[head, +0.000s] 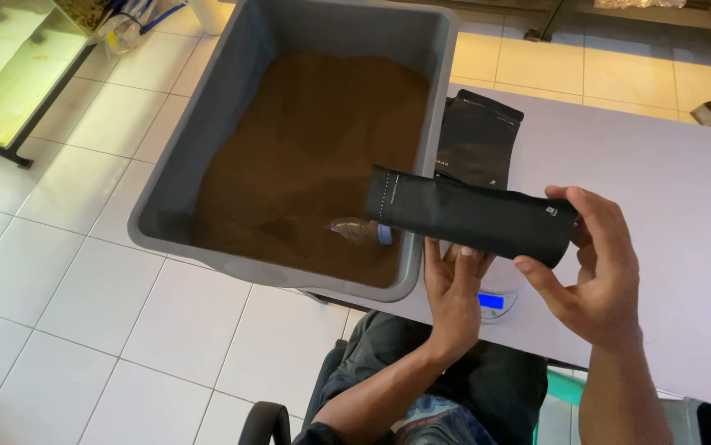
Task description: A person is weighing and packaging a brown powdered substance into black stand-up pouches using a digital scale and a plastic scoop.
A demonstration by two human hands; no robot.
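Your right hand [594,272] pinches the black pouch's [471,216] right end; left hand [453,292] cups it from below. Pouch lies level at frame centre, long axis left-right, far end over the grey tub [207,132] of brown powder [306,156].

- Grey plastic tub [176,156], rectangular, resting partly on the bench with one corner overhanging the floor.
- Brown powder [306,148] heaped inside the tub, sloped toward the far wall.
- Clear scoop [361,230] with a blue end, lying on the powder near the tub's near right corner.
- Second black pouch [479,140], flat on the bench just beside the tub.
- Small scale [495,302] with lit blue display, at the bench's near edge.
- Pale lilac bench [668,173].
- White tiled floor [84,313].
- Glass tank [9,66] on a dark stand, upper left.
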